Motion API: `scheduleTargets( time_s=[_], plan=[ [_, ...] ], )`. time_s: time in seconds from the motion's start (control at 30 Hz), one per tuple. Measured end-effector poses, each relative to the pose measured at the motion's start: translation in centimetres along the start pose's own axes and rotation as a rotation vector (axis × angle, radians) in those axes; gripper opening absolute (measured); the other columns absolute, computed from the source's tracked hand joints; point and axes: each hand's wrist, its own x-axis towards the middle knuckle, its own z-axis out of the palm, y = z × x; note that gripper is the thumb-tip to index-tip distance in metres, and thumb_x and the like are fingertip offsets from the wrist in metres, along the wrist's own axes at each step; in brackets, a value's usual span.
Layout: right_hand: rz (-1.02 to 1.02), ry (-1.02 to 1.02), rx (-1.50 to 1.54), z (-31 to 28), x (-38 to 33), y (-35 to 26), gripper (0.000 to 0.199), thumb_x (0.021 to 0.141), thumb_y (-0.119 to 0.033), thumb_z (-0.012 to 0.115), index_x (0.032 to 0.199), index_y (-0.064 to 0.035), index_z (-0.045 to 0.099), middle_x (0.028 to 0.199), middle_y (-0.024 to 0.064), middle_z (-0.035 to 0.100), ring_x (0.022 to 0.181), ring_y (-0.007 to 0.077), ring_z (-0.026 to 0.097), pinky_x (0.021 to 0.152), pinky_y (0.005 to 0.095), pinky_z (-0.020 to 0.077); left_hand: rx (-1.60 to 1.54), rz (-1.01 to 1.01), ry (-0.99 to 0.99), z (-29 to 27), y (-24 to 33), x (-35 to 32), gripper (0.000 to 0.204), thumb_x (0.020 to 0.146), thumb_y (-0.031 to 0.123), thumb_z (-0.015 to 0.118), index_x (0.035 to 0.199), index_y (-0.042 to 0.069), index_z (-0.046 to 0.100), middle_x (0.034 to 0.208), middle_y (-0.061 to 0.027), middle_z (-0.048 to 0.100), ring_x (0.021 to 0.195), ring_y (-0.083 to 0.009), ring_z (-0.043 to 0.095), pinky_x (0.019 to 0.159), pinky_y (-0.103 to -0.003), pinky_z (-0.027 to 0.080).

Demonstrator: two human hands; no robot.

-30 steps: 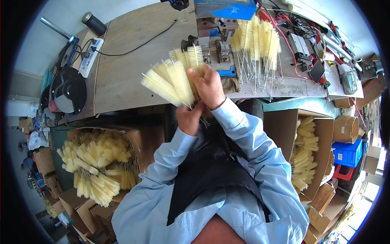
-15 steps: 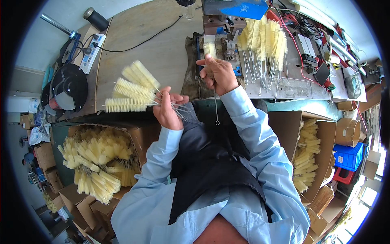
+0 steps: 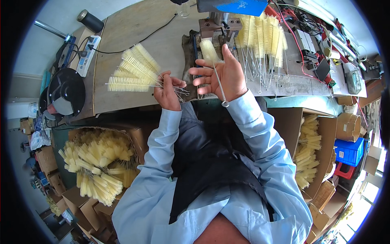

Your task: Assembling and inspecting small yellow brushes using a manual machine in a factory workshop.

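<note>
Left hand (image 3: pixel 168 92): closed around the wire stems of a fan of pale yellow bottle brushes (image 3: pixel 132 73), heads spread up and to the left over the wooden board (image 3: pixel 122 36), stems gathered in one fist so the bunch keeps together. Right hand (image 3: pixel 221 75): fingers spread and mostly open, a single brush (image 3: pixel 212 55) lying across the palm, thumb apparently pinning its twisted wire, looped end hanging just past the wrist. More brushes (image 3: pixel 262 34) standing beside the metal machine (image 3: pixel 221 22) just behind. Cardboard box (image 3: pixel 99 160) of brushes at lower left, within reach below the bench.
</note>
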Motion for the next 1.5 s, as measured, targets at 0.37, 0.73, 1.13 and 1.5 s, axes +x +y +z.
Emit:
scheduleTargets(
  time_s=[0.37, 0.73, 1.13, 1.5],
  plan=[
    [-0.046, 0.072, 0.076, 0.8, 2.3, -0.8, 0.048, 0.105, -0.045, 0.043, 0.115, 0.0012, 0.05, 0.091, 0.013, 0.063, 0.066, 0.023, 0.062, 0.058, 0.0404, 0.0558, 0.011, -0.011, -0.018, 0.2, 0.0, 0.2, 0.022, 0.106, 0.018, 0.049, 0.113, -0.003, 0.055, 0.074, -0.0089, 0.062, 0.062, -0.0186, 0.064, 0.06, -0.031, 0.057],
    [-0.028, 0.027, -0.048, 1.3, 1.4, 0.5, 0.023, 0.108, -0.026, 0.044, 0.102, -0.0057, 0.051, 0.069, -0.0019, 0.043, 0.051, 0.0088, 0.035, 0.046, 0.0245, 0.0302, 0.007, -0.033, -0.006, 0.3, 0.0, 0.1, 0.022, 0.105, 0.019, 0.051, 0.112, -0.001, 0.055, 0.075, -0.0082, 0.06, 0.061, -0.0187, 0.062, 0.059, -0.033, 0.057],
    [-0.324, 0.166, -0.155, -6.2, -1.0, 0.1, 0.037, 0.107, -0.04, 0.046, 0.095, -0.0067, 0.055, 0.064, 0.0002, 0.044, 0.045, 0.0073, 0.031, 0.041, 0.0238, 0.0265, 0.063, 0.025, -0.005, 0.6, 0.1, -0.3, 0.021, 0.106, 0.018, 0.05, 0.113, 0.0, 0.058, 0.074, -0.0084, 0.061, 0.061, -0.0184, 0.063, 0.06, -0.033, 0.058],
    [-0.224, 0.095, -0.035, -6.2, -0.6, -0.7, 0.033, 0.109, -0.038, 0.043, 0.093, -0.0092, 0.051, 0.062, -0.001, 0.039, 0.045, 0.0076, 0.029, 0.04, 0.0244, 0.0266, 0.082, 0.015, 0.022, 0.8, 0.1, -0.2, 0.022, 0.105, 0.018, 0.051, 0.114, 0.0, 0.058, 0.075, -0.0085, 0.06, 0.061, -0.0185, 0.063, 0.06, -0.033, 0.058]
  ],
)
